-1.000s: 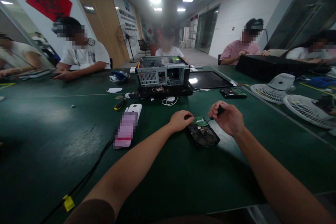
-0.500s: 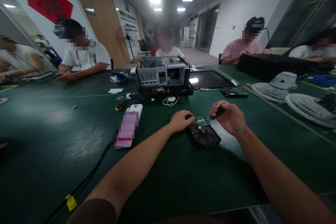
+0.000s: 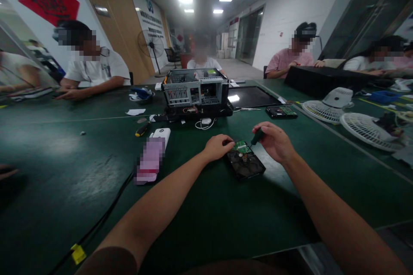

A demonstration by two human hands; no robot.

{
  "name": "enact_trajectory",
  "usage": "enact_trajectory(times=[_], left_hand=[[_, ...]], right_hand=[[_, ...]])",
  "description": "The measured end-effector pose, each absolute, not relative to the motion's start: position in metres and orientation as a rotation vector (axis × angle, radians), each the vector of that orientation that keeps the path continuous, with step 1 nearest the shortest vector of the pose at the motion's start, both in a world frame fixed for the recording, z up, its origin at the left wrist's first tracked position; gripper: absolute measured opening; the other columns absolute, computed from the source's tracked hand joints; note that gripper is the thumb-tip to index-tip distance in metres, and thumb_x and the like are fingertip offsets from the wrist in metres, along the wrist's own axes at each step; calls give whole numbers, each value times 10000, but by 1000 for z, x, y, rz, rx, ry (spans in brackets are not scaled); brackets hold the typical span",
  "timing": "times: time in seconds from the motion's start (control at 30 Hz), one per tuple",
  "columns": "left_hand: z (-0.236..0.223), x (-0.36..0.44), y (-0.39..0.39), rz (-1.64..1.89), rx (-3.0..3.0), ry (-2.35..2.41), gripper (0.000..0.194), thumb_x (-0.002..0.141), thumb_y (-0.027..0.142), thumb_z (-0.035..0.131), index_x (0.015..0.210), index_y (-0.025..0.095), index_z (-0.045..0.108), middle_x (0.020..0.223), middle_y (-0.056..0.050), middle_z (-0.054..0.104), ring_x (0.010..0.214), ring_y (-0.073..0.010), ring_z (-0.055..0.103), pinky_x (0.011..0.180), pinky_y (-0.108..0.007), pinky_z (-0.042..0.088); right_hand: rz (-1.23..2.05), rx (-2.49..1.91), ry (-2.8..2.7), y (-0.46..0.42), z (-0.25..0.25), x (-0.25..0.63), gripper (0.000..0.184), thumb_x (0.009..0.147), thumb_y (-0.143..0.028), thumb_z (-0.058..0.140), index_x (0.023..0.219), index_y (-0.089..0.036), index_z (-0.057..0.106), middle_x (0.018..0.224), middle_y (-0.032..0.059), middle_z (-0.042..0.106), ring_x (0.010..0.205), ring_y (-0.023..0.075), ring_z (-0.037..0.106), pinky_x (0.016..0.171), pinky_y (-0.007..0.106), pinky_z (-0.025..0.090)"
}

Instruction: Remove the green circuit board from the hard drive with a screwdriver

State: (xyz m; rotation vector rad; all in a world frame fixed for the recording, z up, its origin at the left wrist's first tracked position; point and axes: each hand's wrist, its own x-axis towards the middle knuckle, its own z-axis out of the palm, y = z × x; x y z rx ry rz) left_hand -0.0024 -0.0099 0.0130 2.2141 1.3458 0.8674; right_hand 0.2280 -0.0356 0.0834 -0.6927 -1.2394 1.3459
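A hard drive (image 3: pixel 246 164) lies on the green table with its green circuit board facing up at the far end. My left hand (image 3: pixel 217 147) is closed on the drive's far left edge, fingers and thumb at the corner. Between the fingers of my right hand (image 3: pixel 275 139) is a screwdriver (image 3: pixel 257 136) with a dark handle. Its thin shaft slants down to the right side of the circuit board; whether the tip sits in a screw is too small to tell.
An opened computer case (image 3: pixel 196 92) stands ahead, a white cable (image 3: pixel 204 124) before it. To the left are a phone-like device (image 3: pixel 153 154) and a yellow-black screwdriver (image 3: pixel 143 129). Another hard drive (image 3: pixel 281 112) and white fan grilles (image 3: pixel 368 131) lie right. Co-workers sit around the table.
The screwdriver handle has swung from mostly hidden behind my right fingers to plainly visible, leaning over the board. My left hand keeps its place on the drive. The whole view has shifted slightly.
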Motion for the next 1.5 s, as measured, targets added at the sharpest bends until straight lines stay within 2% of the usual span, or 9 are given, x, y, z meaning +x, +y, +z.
enact_trajectory(times=[0.17, 0.27, 0.43, 0.53, 0.73, 0.97, 1.07, 1.23, 1.5], left_hand=[[14, -2, -11, 872, 2209, 1343, 283, 905, 415, 595, 1041, 221, 751, 1020, -40, 738, 924, -196, 659, 848, -306, 511], [13, -2, -11, 871, 2212, 1326, 282, 904, 414, 597, 1044, 224, 750, 1019, -39, 738, 918, -194, 661, 851, -308, 511], [12, -2, -10, 872, 2203, 1331, 283, 905, 418, 595, 1043, 225, 750, 1022, -41, 736, 921, -197, 662, 856, -313, 512], [12, -1, -10, 867, 2198, 1342, 287, 901, 420, 600, 1046, 223, 750, 1029, -44, 735, 924, -199, 663, 864, -316, 513], [11, -1, -9, 868, 2210, 1342, 285, 903, 419, 599, 1045, 224, 751, 1015, -41, 739, 917, -203, 661, 838, -313, 514], [14, -1, -11, 867, 2211, 1325, 275, 904, 407, 598, 1038, 220, 749, 1017, -42, 740, 916, -203, 666, 835, -318, 508], [13, -1, -10, 870, 2220, 1323, 273, 904, 408, 599, 1037, 225, 752, 1009, -38, 738, 909, -201, 663, 823, -315, 507], [11, -1, -9, 891, 2213, 1325, 282, 905, 422, 598, 1037, 226, 754, 1003, -38, 736, 905, -200, 661, 830, -310, 512], [12, 0, -9, 863, 2201, 1330, 282, 904, 421, 599, 1041, 227, 751, 1028, -40, 737, 933, -203, 663, 870, -318, 510]], right_hand=[[1404, -700, -1263, -36, 83, 234, 129, 817, -307, 705, 837, -218, 615, 996, 60, 732, 823, 186, 636, 486, 240, 353], [1437, -699, -1282, -36, 83, 236, 131, 845, -318, 683, 880, -231, 592, 938, 54, 735, 767, 185, 648, 464, 238, 313], [1416, -701, -1344, -37, 83, 235, 225, 904, -374, 599, 1048, -225, 687, 868, 48, 698, 755, 177, 637, 465, 247, 343], [1449, -693, -1343, -37, 83, 235, 287, 917, -417, 559, 994, -193, 721, 886, 76, 700, 794, 189, 645, 466, 252, 365], [1473, -649, -1364, -39, 84, 235, 183, 912, -361, 623, 955, -197, 692, 1015, 99, 715, 879, 203, 659, 475, 230, 390], [1504, -637, -1318, -40, 84, 231, 254, 908, -390, 613, 1082, -221, 690, 959, 74, 695, 879, 207, 654, 493, 243, 459], [1498, -646, -1319, -39, 83, 233, 249, 910, -392, 597, 1035, -206, 705, 939, 82, 692, 863, 209, 648, 497, 248, 473], [1491, -653, -1348, -40, 84, 234, 140, 860, -332, 688, 933, -221, 644, 995, 77, 712, 885, 222, 666, 481, 230, 455], [1502, -643, -1367, -40, 83, 234, 268, 901, -401, 609, 1066, -209, 698, 880, 73, 686, 795, 200, 634, 462, 243, 431]])
